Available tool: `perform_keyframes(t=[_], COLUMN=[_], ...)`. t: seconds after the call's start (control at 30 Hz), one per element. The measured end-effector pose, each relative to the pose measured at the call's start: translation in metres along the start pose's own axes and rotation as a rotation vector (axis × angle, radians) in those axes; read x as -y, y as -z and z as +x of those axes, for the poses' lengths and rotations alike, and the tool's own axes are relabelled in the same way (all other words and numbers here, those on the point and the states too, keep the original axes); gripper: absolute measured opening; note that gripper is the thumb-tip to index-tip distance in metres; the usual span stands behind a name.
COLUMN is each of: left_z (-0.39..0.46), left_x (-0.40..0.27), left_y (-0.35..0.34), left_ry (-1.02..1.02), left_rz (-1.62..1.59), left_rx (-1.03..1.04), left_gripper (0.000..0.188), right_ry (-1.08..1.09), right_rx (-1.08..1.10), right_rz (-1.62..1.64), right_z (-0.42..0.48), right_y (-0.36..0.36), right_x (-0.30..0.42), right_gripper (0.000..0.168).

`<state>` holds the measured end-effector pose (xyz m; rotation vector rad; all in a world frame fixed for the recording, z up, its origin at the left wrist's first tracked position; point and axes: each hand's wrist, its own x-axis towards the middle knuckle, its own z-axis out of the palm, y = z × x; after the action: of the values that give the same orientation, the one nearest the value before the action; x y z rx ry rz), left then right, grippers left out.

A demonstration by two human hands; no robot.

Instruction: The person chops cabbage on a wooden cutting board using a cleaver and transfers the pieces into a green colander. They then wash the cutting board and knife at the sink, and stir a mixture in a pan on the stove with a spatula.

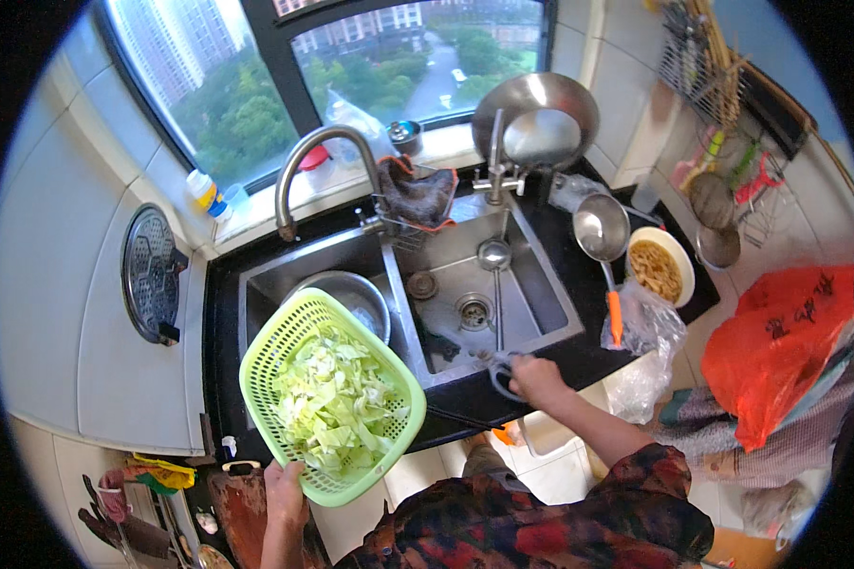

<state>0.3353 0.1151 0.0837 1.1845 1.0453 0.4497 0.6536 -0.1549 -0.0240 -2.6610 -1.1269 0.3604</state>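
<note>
My left hand [286,491] grips the near corner of a light green plastic basket [257,387], which is tilted over the left sink basin and the counter edge. Cut pale green cabbage leaves [334,402] lie in the basket. Behind it, a round metal bowl [365,290] is partly hidden in the left basin. At the front edge of the right basin, my right hand [534,380] is closed on grey-handled scissors [502,373], whose blades look blurred. A metal ladle [495,256] lies in the right basin [445,270], its handle reaching towards the front rim.
Two faucets [334,131] stand behind the sink, with a dark cloth [416,195] between them. A wok [551,121] leans by the window. On the right counter are an orange-handled ladle [601,227], a bowl of food in liquid [656,270] and plastic bags [637,316]. Knives [124,526] stand lower left.
</note>
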Motion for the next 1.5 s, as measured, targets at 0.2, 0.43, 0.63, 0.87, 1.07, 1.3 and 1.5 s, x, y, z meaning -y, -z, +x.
perform_keyframes(t=[0.2, 0.43, 0.63, 0.87, 1.07, 1.3, 1.5], left_z=[-0.001, 0.008, 0.018, 0.036, 0.055, 0.026, 0.026], left_x=[0.012, 0.008, 0.016, 0.009, 0.05, 0.068, 0.075], left_y=[0.0, -0.033, -0.06, -0.118, -0.189, -0.28, -0.266], left_ry=[0.022, 0.057, 0.083, 0.091, -0.159, -0.055, -0.036], left_rz=[0.097, 0.031, 0.096, 0.191, 0.332, 0.594, 0.379], left_rx=[-0.065, -0.033, 0.041, 0.243, 0.497, 0.631, 0.814], left_gripper=[0.033, 0.035, 0.033, 0.03, 0.029, 0.027, 0.04], right_ry=[-0.142, -0.242, -0.336, -0.333, -0.247, -0.398, -0.541], right_rx=[-0.046, 0.097, 0.244, 0.006, 0.046, -0.383, -0.378], right_rz=[-0.123, -0.2, -0.029, 0.313, 0.879, 0.217, 0.382], right_z=[0.101, 0.195, 0.205, 0.158, 0.003, -0.043, -0.064], right_y=[0.007, -0.075, -0.096, -0.01, 0.136, 0.084, 0.058], right_x=[-0.041, -0.079, -0.09, -0.097, -0.068, -0.124, -0.142], right_gripper=[0.01, 0.019, 0.02, 0.024, 0.047, 0.031, 0.03])
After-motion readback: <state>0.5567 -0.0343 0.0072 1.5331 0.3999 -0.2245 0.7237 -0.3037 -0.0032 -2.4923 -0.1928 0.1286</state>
